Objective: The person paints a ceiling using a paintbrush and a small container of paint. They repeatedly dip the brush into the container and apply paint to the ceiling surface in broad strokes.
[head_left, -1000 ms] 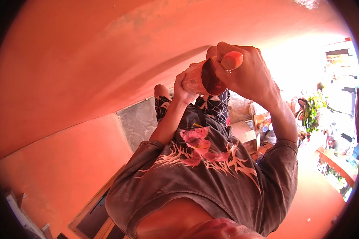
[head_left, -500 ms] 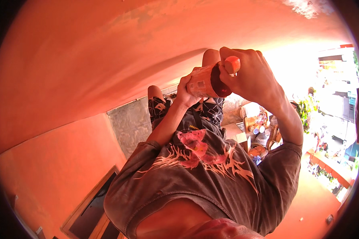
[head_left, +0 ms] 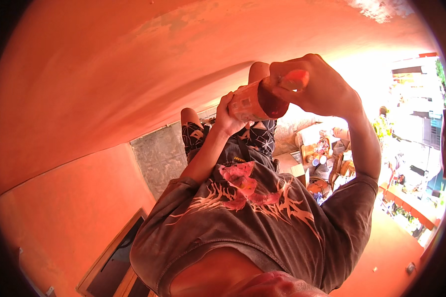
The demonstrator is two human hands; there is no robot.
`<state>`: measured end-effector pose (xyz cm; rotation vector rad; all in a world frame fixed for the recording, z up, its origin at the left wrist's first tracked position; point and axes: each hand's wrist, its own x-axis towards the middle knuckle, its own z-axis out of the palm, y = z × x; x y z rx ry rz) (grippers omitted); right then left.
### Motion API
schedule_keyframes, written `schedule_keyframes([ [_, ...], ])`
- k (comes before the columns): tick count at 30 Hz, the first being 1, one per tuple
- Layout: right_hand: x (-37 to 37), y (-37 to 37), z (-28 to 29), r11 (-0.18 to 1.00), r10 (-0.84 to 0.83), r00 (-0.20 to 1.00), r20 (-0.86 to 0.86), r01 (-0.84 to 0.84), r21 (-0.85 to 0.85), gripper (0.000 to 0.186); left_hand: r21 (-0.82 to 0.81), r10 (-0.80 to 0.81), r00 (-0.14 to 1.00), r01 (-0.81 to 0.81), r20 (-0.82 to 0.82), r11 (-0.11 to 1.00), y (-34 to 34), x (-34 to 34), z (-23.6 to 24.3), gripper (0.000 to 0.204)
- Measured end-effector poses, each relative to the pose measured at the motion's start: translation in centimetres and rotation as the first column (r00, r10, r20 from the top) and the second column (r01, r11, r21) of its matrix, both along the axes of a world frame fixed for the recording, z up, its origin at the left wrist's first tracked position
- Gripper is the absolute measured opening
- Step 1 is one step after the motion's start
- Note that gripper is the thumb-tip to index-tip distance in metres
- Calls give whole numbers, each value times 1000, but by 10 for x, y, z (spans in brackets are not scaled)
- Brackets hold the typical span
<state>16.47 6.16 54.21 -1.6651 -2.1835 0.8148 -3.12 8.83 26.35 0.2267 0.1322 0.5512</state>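
Observation:
My left hand (head_left: 225,118) wraps round the side of an orange-red can (head_left: 246,104), held tilted above my lap. The can's open mouth faces right and shows a dark red inside. Bent over that mouth, my right hand (head_left: 318,85) is closed on a paintbrush (head_left: 296,79) with an orange-red handle. Its handle end sticks out toward me; the bristle end is hidden by the hand and the can.
An orange wall (head_left: 109,74) with worn patches rises ahead and to the left. Grey flooring (head_left: 161,153) lies below left. A cardboard box (head_left: 289,166) and assorted household clutter (head_left: 322,153) stand to the right. A wood-framed opening (head_left: 111,257) is at lower left.
My right hand has moved slightly up and right, and the brush handle now leans more to the right. The can in my left hand has shifted only a little left.

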Motion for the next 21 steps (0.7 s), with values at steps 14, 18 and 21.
schedule_keyframes([
  [14, 28, 4, -31, 912, 398, 840, -369, -407, 58, 6, -62, 52, 994, -58, -96, 996, 0, -9, 9, 68],
  [18, 36, 0, -37, 925, 372, 895, -247, -381, 14, 8, 51, 89, 994, -85, -66, 995, 6, -9, 5, 65],
  [21, 29, 2, -21, 913, 362, 925, -116, -377, -156, 14, 67, 64, 998, -63, -13, 996, 5, -2, -2, 64],
])
